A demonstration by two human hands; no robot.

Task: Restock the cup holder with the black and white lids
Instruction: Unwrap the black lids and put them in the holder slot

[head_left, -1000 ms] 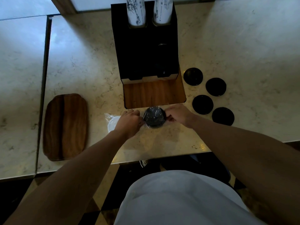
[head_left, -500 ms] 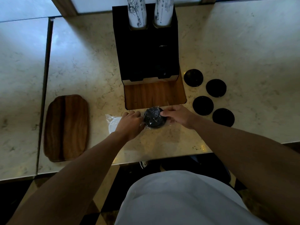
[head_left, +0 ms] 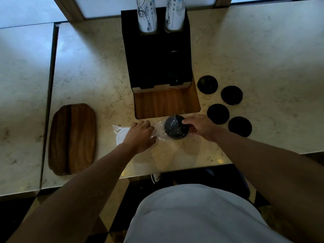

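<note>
A stack of black lids [head_left: 175,127] in a clear plastic sleeve lies on the marble counter just in front of the black cup holder [head_left: 157,50]. My right hand [head_left: 201,128] grips the right side of the stack. My left hand [head_left: 139,135] pinches the loose plastic wrap at its left end. A wrapped stack of white lids [head_left: 121,135] lies partly hidden under my left hand. The holder has a wooden base [head_left: 166,103] and two tubes of paper cups [head_left: 146,14] at its back.
Several black coasters [head_left: 218,114] lie on the counter right of the holder. A wooden tray [head_left: 72,138] sits at the left. The counter's front edge [head_left: 175,170] runs just below my forearms, and a seam [head_left: 50,85] divides it from the left slab.
My left hand has drawn away to the left, stretching the plastic wrap off the black lid stack. My right hand has closed further over the stack's right side.
</note>
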